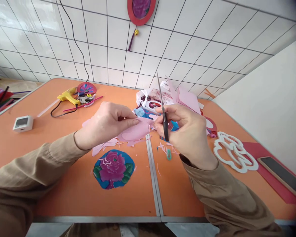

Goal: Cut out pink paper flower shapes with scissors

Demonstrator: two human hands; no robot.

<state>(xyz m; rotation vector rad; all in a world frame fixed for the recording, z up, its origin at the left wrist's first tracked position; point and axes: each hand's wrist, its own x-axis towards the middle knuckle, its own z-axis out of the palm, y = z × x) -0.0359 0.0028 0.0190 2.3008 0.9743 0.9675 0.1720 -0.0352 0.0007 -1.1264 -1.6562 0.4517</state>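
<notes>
My left hand is closed, pinching a thin pink sheet, felt or foam, between thumb and fingers. Black-handled scissors are gripped in my right hand, their blades pointing up and away from the sheet. The right fingertips meet near the sheet's right edge; I cannot tell whether they touch it. Pink offcuts lie beneath and around both hands. Closer to me, a round blue cutout with a purple peony lies flat, with thin pink slivers on it. A small teal clip is below my right hand.
Behind the hands are a pile of bags and fabric and folded pink sheets. On the left stand a yellow glue gun and white device. White cloud-shaped frames and a phone lie right. A metal seam divides the tabletop.
</notes>
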